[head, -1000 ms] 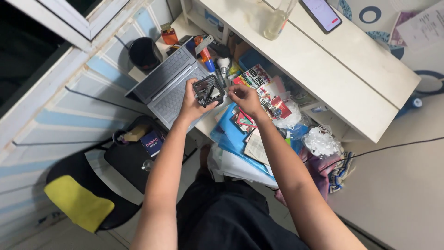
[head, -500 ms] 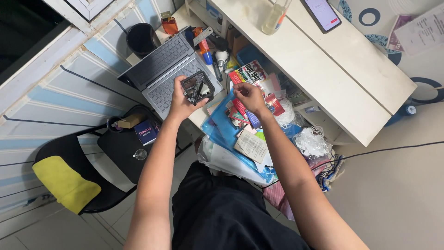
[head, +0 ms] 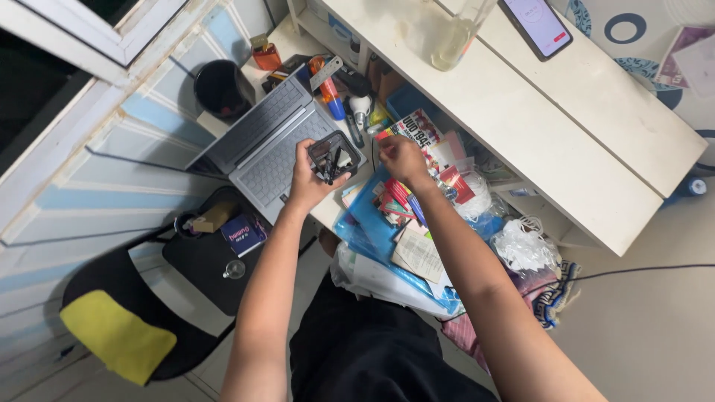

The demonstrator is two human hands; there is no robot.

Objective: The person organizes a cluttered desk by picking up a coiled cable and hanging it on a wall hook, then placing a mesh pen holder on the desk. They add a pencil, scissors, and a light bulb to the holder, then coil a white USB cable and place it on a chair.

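Observation:
My left hand point(head: 308, 179) grips a small black square container point(head: 334, 157) that holds dark pens and small tools, raised just above the grey open laptop point(head: 272, 141). My right hand point(head: 402, 159) hovers to the right of the container, fingers pinched together over a pile of papers and small packets point(head: 417, 195). Whether something tiny sits between those fingers I cannot tell. A blue plastic folder point(head: 365, 219) lies under the pile.
A white shelf point(head: 566, 112) above carries a phone point(head: 536, 24) and a clear bottle point(head: 454, 33). A black cup point(head: 222, 89), markers and an orange lighter sit behind the laptop. At lower left, a black chair point(head: 201, 260) holds a yellow cloth point(head: 115, 335) and small box.
My right hand has lifted from the packets up toward the container. The left hand keeps the same grip on it. The view has shifted slightly.

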